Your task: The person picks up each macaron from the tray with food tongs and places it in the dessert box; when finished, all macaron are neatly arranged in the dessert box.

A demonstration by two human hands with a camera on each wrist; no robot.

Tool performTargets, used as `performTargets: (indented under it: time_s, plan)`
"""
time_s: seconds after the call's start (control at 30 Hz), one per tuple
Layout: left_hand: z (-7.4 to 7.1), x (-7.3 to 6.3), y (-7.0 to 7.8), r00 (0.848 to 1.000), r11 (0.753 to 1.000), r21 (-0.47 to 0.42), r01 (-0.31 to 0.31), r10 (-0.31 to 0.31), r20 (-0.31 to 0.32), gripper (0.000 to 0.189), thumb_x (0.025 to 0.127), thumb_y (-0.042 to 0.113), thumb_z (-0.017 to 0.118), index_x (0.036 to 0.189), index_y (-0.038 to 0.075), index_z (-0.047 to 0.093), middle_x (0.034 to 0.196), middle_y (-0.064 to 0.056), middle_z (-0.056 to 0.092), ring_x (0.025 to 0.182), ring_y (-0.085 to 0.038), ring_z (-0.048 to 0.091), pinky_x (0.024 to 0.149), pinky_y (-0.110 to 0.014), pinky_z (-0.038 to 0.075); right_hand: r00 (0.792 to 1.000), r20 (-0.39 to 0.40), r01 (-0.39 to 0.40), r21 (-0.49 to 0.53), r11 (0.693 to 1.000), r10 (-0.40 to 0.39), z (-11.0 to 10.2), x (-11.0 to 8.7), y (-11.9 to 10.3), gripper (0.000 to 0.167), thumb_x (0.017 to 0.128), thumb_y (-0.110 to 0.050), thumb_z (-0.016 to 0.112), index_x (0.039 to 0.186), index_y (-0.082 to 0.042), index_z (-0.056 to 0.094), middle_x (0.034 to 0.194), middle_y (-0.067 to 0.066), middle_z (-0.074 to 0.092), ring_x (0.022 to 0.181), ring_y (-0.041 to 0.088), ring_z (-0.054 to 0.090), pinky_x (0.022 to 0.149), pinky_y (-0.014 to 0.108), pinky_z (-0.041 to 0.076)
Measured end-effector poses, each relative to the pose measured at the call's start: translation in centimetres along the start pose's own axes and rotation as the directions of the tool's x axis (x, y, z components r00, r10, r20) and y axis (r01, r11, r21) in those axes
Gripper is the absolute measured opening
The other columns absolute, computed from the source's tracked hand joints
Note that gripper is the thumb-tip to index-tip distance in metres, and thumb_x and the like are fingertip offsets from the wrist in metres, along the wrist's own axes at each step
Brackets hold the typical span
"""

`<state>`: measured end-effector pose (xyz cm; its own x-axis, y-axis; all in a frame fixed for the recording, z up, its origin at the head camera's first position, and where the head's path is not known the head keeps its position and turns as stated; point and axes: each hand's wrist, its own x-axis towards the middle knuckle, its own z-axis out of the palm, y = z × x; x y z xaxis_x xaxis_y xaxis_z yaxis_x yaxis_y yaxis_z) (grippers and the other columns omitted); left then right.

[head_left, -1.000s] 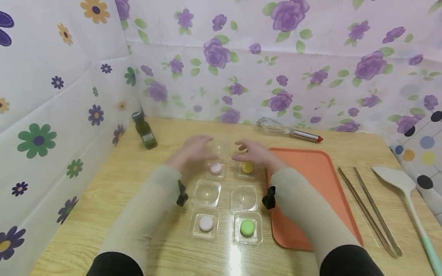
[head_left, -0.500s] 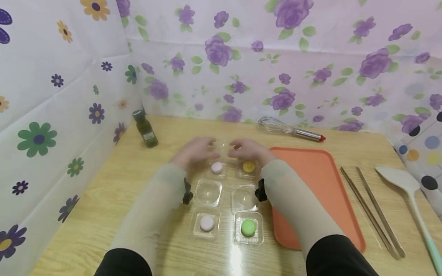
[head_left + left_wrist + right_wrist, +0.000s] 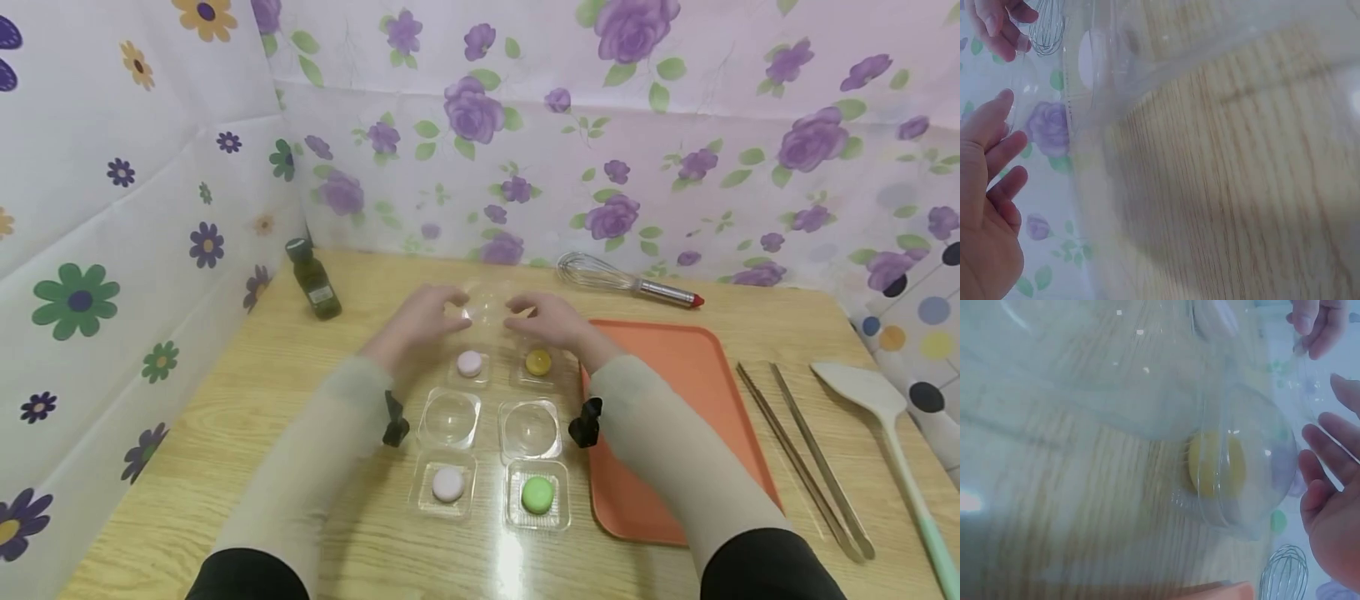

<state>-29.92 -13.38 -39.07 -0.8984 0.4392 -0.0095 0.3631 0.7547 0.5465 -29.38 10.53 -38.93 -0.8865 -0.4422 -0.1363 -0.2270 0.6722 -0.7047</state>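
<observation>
A clear plastic macaron tray (image 3: 491, 454) lies on the wooden table between my forearms. It holds a pink macaron (image 3: 469, 363), a yellow macaron (image 3: 537, 362), a second pink macaron (image 3: 448, 484) and a green macaron (image 3: 537, 494). Two domed cells (image 3: 450, 417) in the middle row are empty. At its far end, my left hand (image 3: 442, 312) and right hand (image 3: 534, 312) pinch a clear lid flap (image 3: 487, 302) from either side, raised off the table. The right wrist view shows the yellow macaron (image 3: 1217, 465) under a dome, with my right hand (image 3: 1332, 506) beside it.
An orange tray (image 3: 675, 400) lies right of the plastic tray. Metal tongs (image 3: 802, 458) and a white spatula (image 3: 885, 433) sit further right. A whisk (image 3: 622, 279) lies at the back, a dark bottle (image 3: 313, 279) at the back left. Flowered walls close the back and left.
Both hands have moved a little farther from me and higher, bringing the clear flap up with them. The macarons have stayed where they were.
</observation>
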Motion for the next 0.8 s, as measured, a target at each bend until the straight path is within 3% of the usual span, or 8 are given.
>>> performTargets:
  time_s: [0.13,0.27,0.4,0.53,0.63,0.7,0.8]
  plan:
    - [-0.1,-0.2,-0.1,0.999,0.999,0.003,-0.043,0.043,-0.013,0.046,0.083,0.026,0.07,0.121,0.004,0.059,0.119,-0.011,0.061,0.109,-0.03,0.055,0.094,-0.042,0.043,0.999,-0.026,-0.027,0.147,0.989,0.031,0.0,-0.6,0.2,0.049,0.091,-0.034,0.061,0.131,-0.009,0.05,0.121,0.009,0.058,0.109,0.026,0.054,0.094,0.042,0.043]
    - [-0.4,-0.7,0.0,0.997,0.997,0.037,-0.068,0.069,-0.026,0.043,0.082,0.028,0.072,0.118,0.006,0.062,0.116,-0.008,0.063,0.109,-0.028,0.052,0.096,-0.042,0.04,0.998,-0.017,-0.045,0.331,0.943,0.054,0.0,-1.0,0.2,0.053,0.092,-0.038,0.058,0.134,-0.01,0.042,0.115,0.011,0.062,0.108,0.03,0.055,0.096,0.048,0.04]
    - [-0.6,-1.1,0.2,0.993,0.99,0.089,-0.111,0.114,-0.037,0.045,0.082,0.032,0.072,0.118,0.006,0.063,0.117,-0.006,0.063,0.11,-0.026,0.049,0.097,-0.043,0.038,0.994,0.057,-0.106,0.519,0.848,0.09,0.2,-1.0,-0.2,0.057,0.095,-0.046,0.047,0.136,-0.007,0.04,0.107,0.015,0.066,0.094,0.029,0.06,0.081,0.04,0.045]
    - [-0.8,-1.5,0.6,0.983,0.977,0.128,-0.169,0.177,-0.055,0.045,0.081,0.033,0.072,0.117,0.007,0.063,0.117,-0.005,0.064,0.11,-0.026,0.049,0.097,-0.042,0.038,0.971,0.177,-0.239,0.69,0.683,0.161,0.4,-0.8,-1.1,0.069,0.095,-0.059,0.032,0.134,-0.003,0.041,0.094,0.019,0.066,0.07,0.021,0.061,0.056,0.024,0.042]
    - [-1.0,-1.6,0.9,0.971,0.965,0.155,-0.211,0.225,-0.077,0.044,0.081,0.031,0.073,0.116,0.007,0.064,0.117,-0.006,0.064,0.11,-0.026,0.05,0.097,-0.041,0.038,0.951,0.24,-0.309,0.74,0.597,0.195,0.3,-0.7,-1.7,0.08,0.091,-0.068,0.025,0.133,-0.001,0.04,0.083,0.019,0.066,0.059,0.019,0.06,0.045,0.02,0.039]
    - [-1.1,-1.6,1.2,0.961,0.953,0.181,-0.243,0.262,-0.089,0.043,0.081,0.029,0.073,0.116,0.006,0.064,0.117,-0.006,0.064,0.109,-0.026,0.051,0.097,-0.04,0.039,0.941,0.264,-0.337,0.747,0.573,0.211,0.2,-0.6,-2.0,0.084,0.089,-0.071,0.023,0.131,-0.001,0.041,0.079,0.018,0.065,0.055,0.018,0.059,0.042,0.019,0.037]
    - [-1.3,-1.8,1.5,0.946,0.933,0.218,-0.285,0.311,-0.094,0.042,0.081,0.027,0.072,0.116,0.005,0.064,0.116,-0.007,0.064,0.106,-0.025,0.052,0.095,-0.039,0.039,0.931,0.281,-0.364,0.743,0.561,0.232,0.0,-0.6,-2.3,0.086,0.088,-0.072,0.024,0.13,0.001,0.042,0.076,0.018,0.064,0.053,0.018,0.058,0.04,0.018,0.035]
